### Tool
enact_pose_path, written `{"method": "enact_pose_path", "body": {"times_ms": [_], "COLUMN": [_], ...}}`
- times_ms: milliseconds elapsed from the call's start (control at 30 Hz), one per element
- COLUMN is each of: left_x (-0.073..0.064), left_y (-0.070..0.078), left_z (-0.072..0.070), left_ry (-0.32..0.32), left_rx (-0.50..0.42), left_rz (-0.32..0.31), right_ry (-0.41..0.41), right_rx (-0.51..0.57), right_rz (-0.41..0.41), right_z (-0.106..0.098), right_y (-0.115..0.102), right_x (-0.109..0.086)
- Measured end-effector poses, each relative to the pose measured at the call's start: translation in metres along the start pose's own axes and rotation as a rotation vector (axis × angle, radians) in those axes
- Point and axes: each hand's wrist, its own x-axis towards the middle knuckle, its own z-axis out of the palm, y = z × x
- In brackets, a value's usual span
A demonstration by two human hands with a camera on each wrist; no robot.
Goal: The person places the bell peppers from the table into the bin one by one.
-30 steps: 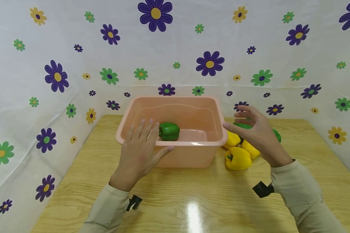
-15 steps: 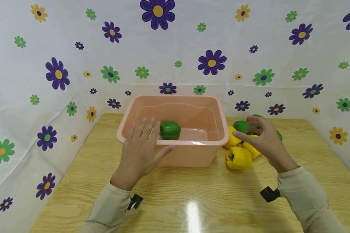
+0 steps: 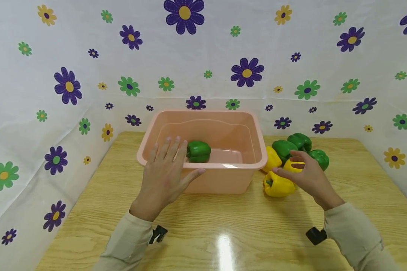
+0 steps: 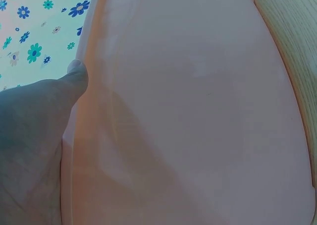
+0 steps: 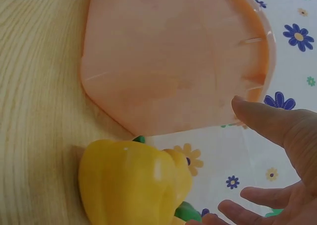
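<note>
A pink plastic tub (image 3: 217, 180) stands on the table with one green bell pepper (image 3: 199, 151) lying inside. My left hand (image 3: 162, 180) rests at its near rim, fingers straight and spread; in the left wrist view the thumb (image 4: 77, 76) lies along the rim. To the right of the tub is a group of yellow and green bell peppers. My right hand (image 3: 310, 178) hovers over them with thumb and fingers apart, holding nothing. Nearest to it is the front yellow bell pepper (image 3: 279, 185), large in the right wrist view. The hand partly covers another yellow bell pepper (image 3: 293, 165).
Several green bell peppers (image 3: 300, 142) sit behind the yellow ones, and a yellow pepper (image 3: 272, 159) is close against the tub's right side. A flower-print cloth (image 3: 203, 49) hangs behind and beside the wooden table (image 3: 196, 233).
My right hand has moved right and down from beside the tub's rim to above the yellow peppers, uncovering the green ones behind. My left hand has stayed at the rim.
</note>
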Motion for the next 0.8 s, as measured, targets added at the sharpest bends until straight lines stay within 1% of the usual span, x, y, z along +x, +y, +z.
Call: {"method": "enact_pose_path", "body": {"times_ms": [200,467,800], "left_x": [0.000,0.000,0.000], "left_y": [0.000,0.001,0.001], "left_z": [0.001,0.000,0.000], "left_ry": [0.007,-0.016,-0.010], "left_rx": [0.005,0.003,0.012], "left_rz": [0.001,-0.008,-0.008], "right_ry": [-0.001,-0.025,-0.029], "right_rx": [-0.008,-0.014,-0.025], "right_rz": [0.024,0.044,0.048], "right_z": [0.004,0.009,0.015], "right_y": [0.008,0.017,0.021], "right_x": [0.000,0.001,0.000]}}
